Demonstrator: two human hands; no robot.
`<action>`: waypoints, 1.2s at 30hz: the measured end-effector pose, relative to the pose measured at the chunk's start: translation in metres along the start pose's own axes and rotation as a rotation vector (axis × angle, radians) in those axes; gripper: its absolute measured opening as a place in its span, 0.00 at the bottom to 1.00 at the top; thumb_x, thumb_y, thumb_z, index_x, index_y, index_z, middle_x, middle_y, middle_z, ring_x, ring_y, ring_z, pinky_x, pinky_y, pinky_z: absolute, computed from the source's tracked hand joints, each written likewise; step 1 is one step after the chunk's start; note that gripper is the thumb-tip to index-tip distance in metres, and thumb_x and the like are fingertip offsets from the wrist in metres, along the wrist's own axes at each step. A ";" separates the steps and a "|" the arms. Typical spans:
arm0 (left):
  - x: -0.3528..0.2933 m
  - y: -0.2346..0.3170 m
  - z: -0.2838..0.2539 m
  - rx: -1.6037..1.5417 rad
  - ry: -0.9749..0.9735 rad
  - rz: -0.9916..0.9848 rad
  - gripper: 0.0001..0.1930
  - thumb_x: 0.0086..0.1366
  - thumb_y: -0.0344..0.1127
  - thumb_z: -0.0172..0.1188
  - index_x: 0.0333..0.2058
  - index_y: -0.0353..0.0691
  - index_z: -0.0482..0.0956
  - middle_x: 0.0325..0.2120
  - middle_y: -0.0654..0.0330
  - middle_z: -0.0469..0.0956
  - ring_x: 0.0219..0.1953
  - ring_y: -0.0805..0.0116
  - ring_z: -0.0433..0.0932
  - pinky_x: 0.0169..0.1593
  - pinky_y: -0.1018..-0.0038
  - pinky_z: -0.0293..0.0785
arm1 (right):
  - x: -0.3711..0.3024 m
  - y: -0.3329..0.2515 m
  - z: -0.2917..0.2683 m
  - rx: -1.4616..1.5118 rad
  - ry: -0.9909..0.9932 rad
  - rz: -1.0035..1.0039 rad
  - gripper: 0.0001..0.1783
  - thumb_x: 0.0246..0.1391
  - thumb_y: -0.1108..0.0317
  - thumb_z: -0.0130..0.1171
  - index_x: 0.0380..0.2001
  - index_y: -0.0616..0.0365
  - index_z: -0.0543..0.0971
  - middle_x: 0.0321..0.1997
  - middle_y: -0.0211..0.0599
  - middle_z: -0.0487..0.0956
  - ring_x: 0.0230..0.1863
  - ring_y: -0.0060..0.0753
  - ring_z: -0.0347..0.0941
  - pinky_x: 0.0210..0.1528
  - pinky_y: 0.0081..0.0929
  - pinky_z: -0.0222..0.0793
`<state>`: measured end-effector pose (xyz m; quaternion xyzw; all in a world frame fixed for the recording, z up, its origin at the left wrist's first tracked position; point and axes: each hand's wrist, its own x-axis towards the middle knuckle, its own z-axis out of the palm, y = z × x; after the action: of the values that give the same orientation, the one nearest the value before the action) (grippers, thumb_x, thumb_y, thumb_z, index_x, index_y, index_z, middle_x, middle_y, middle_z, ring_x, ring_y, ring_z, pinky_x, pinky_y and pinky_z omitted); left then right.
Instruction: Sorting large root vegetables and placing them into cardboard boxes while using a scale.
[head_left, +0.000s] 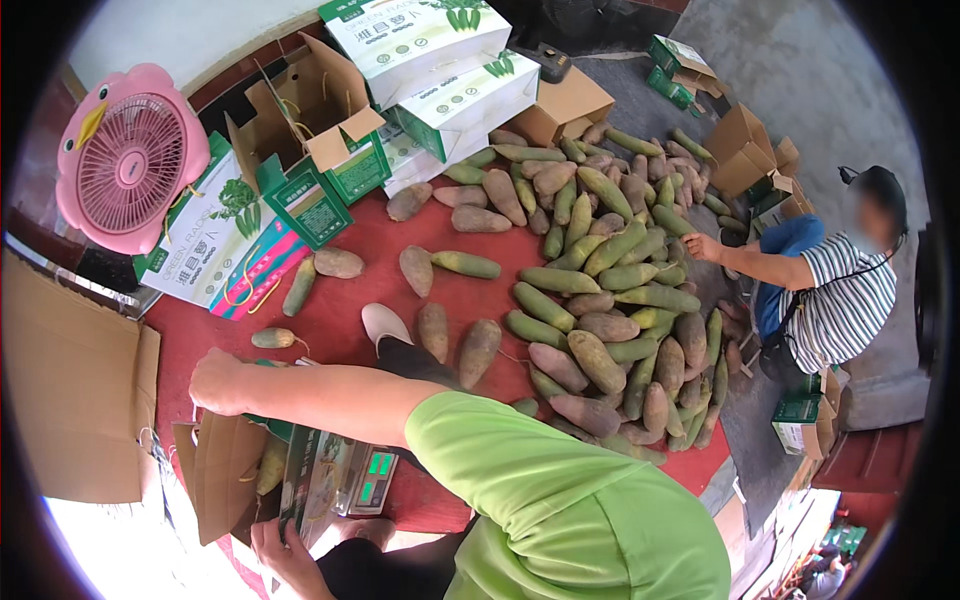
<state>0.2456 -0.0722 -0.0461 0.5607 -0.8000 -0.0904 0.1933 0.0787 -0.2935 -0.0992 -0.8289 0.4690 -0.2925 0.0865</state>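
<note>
An open cardboard gift box [232, 460] with a green printed side stands at the lower left, a green radish [272, 466] visible inside. My left hand [285, 558] grips its lower edge, fingers bent over the printed side panel. My right hand [218, 383], at the end of an outstretched arm, is closed above the box's upper edge. What its fingers hold is hidden, though a thin whitish cord shows just under them. Beside the box is a scale with a lit green display [376, 478]. A small radish [272, 338] lies just past my right hand.
A big heap of radishes [600, 285] covers the red mat [350, 268]. A person in a striped shirt [840, 295] reaches into its far side. Printed boxes [440, 70], an open carton [310, 95] and a pink fan [130, 160] stand behind. A cardboard sheet [75, 380] leans left.
</note>
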 end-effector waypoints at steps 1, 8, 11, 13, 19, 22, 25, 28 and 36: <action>-0.001 -0.001 0.000 -0.003 -0.009 0.005 0.07 0.51 0.21 0.60 0.29 0.29 0.72 0.27 0.49 0.69 0.32 0.47 0.70 0.36 0.59 0.64 | -0.001 0.000 0.000 -0.001 -0.001 0.010 0.07 0.42 0.64 0.56 0.19 0.49 0.82 0.25 0.35 0.82 0.31 0.43 0.79 0.28 0.42 0.67; -0.002 0.004 -0.002 0.018 -0.034 -0.002 0.06 0.53 0.23 0.59 0.29 0.29 0.71 0.27 0.50 0.68 0.32 0.48 0.69 0.37 0.59 0.64 | 0.000 -0.006 0.002 -0.056 -0.067 0.037 0.07 0.43 0.65 0.56 0.22 0.48 0.83 0.27 0.34 0.83 0.34 0.40 0.79 0.32 0.40 0.67; -0.002 0.007 -0.003 0.061 -0.037 -0.011 0.06 0.54 0.23 0.59 0.29 0.29 0.71 0.26 0.50 0.67 0.32 0.48 0.69 0.37 0.59 0.64 | 0.002 -0.009 -0.002 -0.046 -0.090 0.046 0.07 0.45 0.65 0.56 0.23 0.48 0.84 0.28 0.34 0.83 0.35 0.39 0.79 0.33 0.39 0.67; -0.002 0.006 -0.003 0.103 -0.039 0.008 0.05 0.55 0.24 0.58 0.29 0.30 0.71 0.26 0.50 0.67 0.32 0.48 0.69 0.37 0.58 0.64 | 0.001 -0.009 -0.003 -0.048 -0.109 0.053 0.08 0.45 0.65 0.56 0.24 0.48 0.84 0.29 0.33 0.83 0.36 0.38 0.79 0.33 0.39 0.67; -0.002 0.001 0.000 0.050 -0.032 0.015 0.06 0.54 0.24 0.59 0.29 0.30 0.70 0.26 0.48 0.67 0.31 0.47 0.68 0.35 0.57 0.63 | 0.001 -0.007 -0.002 0.008 -0.080 0.041 0.08 0.46 0.64 0.56 0.24 0.49 0.84 0.29 0.32 0.83 0.35 0.36 0.79 0.32 0.38 0.65; -0.003 -0.002 0.000 0.064 -0.034 -0.009 0.07 0.53 0.23 0.59 0.29 0.30 0.70 0.26 0.48 0.67 0.31 0.46 0.68 0.35 0.57 0.63 | 0.002 -0.010 -0.002 -0.021 -0.101 0.029 0.08 0.46 0.64 0.56 0.24 0.49 0.84 0.29 0.31 0.83 0.35 0.35 0.79 0.32 0.37 0.65; -0.002 -0.003 0.000 0.066 -0.028 0.005 0.07 0.53 0.23 0.59 0.29 0.30 0.70 0.26 0.48 0.66 0.31 0.46 0.68 0.34 0.57 0.63 | 0.002 -0.010 -0.002 -0.062 -0.122 0.016 0.08 0.47 0.64 0.57 0.24 0.48 0.84 0.29 0.30 0.83 0.34 0.34 0.79 0.32 0.35 0.64; -0.004 -0.010 0.000 0.100 -0.044 0.007 0.07 0.52 0.22 0.60 0.29 0.29 0.69 0.26 0.48 0.66 0.31 0.46 0.68 0.34 0.57 0.63 | 0.002 -0.010 -0.002 -0.045 -0.098 0.028 0.07 0.47 0.64 0.57 0.24 0.47 0.84 0.29 0.29 0.83 0.34 0.34 0.79 0.32 0.35 0.64; -0.003 0.003 -0.002 0.144 -0.046 -0.032 0.06 0.53 0.23 0.59 0.29 0.30 0.71 0.27 0.48 0.67 0.33 0.46 0.69 0.37 0.58 0.64 | 0.000 -0.009 -0.004 -0.072 -0.079 0.026 0.08 0.45 0.65 0.56 0.22 0.48 0.84 0.28 0.32 0.83 0.34 0.37 0.80 0.31 0.39 0.69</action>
<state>0.2442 -0.0681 -0.0438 0.5834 -0.7998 -0.0487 0.1325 0.0830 -0.2880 -0.0928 -0.8362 0.4863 -0.2412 0.0787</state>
